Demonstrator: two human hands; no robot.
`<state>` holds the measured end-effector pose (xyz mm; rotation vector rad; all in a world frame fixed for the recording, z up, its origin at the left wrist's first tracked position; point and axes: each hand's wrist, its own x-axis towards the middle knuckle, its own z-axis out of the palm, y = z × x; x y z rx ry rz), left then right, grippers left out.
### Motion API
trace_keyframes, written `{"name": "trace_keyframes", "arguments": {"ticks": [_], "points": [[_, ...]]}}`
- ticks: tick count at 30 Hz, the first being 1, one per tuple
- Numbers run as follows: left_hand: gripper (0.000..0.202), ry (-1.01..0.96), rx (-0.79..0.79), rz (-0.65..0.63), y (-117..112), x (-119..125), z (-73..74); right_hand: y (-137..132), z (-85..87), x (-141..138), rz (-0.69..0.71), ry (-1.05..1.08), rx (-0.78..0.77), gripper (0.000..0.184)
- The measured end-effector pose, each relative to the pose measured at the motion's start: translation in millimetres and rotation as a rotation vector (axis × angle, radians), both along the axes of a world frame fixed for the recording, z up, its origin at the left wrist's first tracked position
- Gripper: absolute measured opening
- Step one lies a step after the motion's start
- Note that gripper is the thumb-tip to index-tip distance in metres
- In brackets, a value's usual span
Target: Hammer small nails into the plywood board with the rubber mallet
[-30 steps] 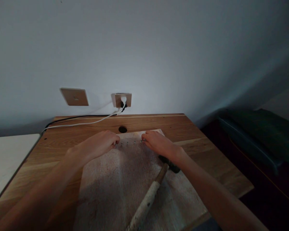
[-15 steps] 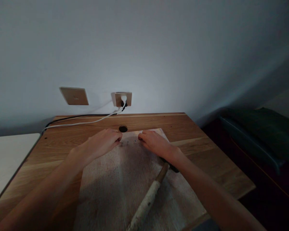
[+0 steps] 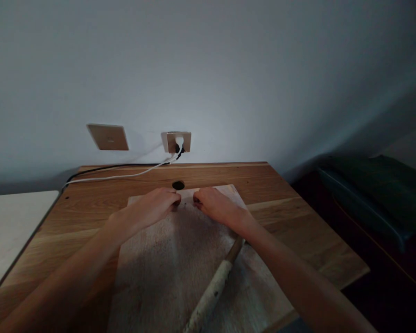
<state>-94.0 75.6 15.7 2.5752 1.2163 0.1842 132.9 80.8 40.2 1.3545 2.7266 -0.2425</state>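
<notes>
Near the far edge of a pale wooden board [image 3: 159,273], my left hand [image 3: 164,200] is closed, fingers curled and thumb side inward. My right hand [image 3: 211,201] is curled the same way, a short gap to its right. Whatever the fingertips pinch, if anything, is hidden or too small to name. A few tiny dark specks mark the board between the hands. A hammer [image 3: 213,286] with a whitish, worn grip lies slantwise on the board, its head end hidden under my right forearm.
The board lies on a wooden table [image 3: 305,231] with a round cable hole [image 3: 178,185]. Behind it, a socket [image 3: 172,142] in the wall holds plugs with a white cable [image 3: 125,176] and a black one. A white surface [image 3: 14,231] adjoins at left; dark green cushions [image 3: 377,194] are at right.
Both hands have moved inward along the board's far edge, so the gap between them is smaller. The hammer's dark head, partly visible before, is now covered by my right forearm.
</notes>
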Motion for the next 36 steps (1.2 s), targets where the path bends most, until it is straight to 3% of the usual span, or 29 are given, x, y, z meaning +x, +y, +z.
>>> {"name": "trace_keyframes", "arguments": {"ticks": [7,19,24,31,36], "points": [[0.019,0.123,-0.035,0.118,-6,10,14.3,-5,8.7,-3,0.110,0.049,0.029,0.027],[0.025,-0.033,-0.038,0.064,3,3,-8.2,2,-6.0,-23,0.087,0.081,0.036,0.024],[0.023,0.000,-0.056,0.147,4,4,-6.1,2,-8.1,-22,0.142,0.089,0.035,0.024],[0.025,-0.034,-0.043,0.143,2,4,-3.3,2,-12.5,-23,0.157,0.115,0.036,0.024],[0.020,-0.075,-0.032,0.074,1,2,3.6,5,-5.8,-18,0.204,0.223,-0.026,0.026]]}}
